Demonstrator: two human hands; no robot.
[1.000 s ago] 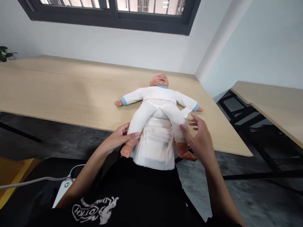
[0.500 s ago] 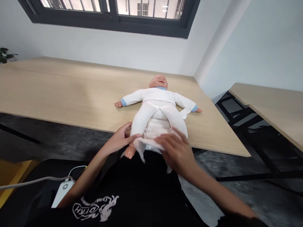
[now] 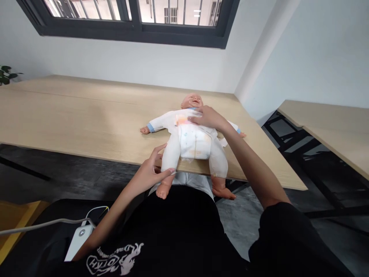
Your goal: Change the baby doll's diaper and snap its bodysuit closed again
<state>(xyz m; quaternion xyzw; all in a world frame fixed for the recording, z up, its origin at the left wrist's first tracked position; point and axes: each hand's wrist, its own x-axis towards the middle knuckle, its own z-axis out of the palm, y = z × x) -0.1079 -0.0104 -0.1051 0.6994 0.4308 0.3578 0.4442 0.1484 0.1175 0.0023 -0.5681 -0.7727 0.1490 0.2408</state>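
A baby doll in a white suit with blue cuffs lies on its back, its feet hanging past the table's near edge. My left hand is closed around the doll's leg on the left, thumb over the shin. Between the legs a white diaper with faint coloured prints is folded up over the belly. My right hand lies at the doll's chest, fingers bent on the diaper's upper edge; the fingertips are partly blurred. A white diaper tab sticks out beside the hip on the right.
The doll rests on a light wooden table below a dark-framed window. A second table stands to the right across a gap. A white power bank with a cable lies at lower left, near a yellow edge.
My right hand has moved from between the doll's legs up to its chest, bringing the diaper's front over the belly. The legs are lower and further apart. My left hand stays at the leg.
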